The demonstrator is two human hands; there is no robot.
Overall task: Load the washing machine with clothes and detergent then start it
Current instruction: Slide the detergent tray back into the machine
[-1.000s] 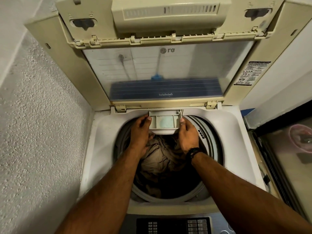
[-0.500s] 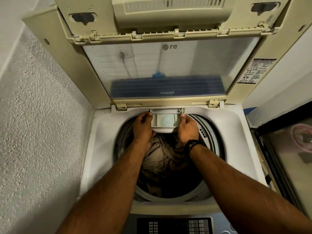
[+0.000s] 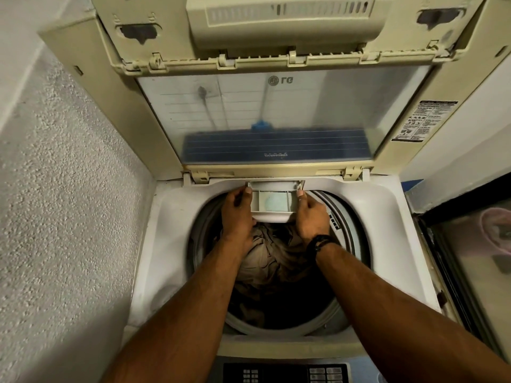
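Observation:
A top-loading washing machine (image 3: 171, 233) stands below me with its lid (image 3: 276, 114) raised against the back. Brown and dark clothes (image 3: 276, 252) fill the drum. At the drum's far rim sits the grey detergent drawer (image 3: 275, 202), partly pulled out, with pale blue detergent in its middle compartment. My left hand (image 3: 237, 217) grips the drawer's left side and my right hand (image 3: 312, 217), with a black wristband, grips its right side. The control panel (image 3: 293, 373) with buttons lies at the bottom edge.
A rough white wall (image 3: 55, 217) runs close along the left of the machine. To the right is a dark-framed surface (image 3: 475, 258) holding a pink bowl-like item (image 3: 497, 230). A white wall rises behind it on the right.
Both hands have moved away from me with the drawer, which now sits deeper in its slot at the rim. The view has tilted down slightly.

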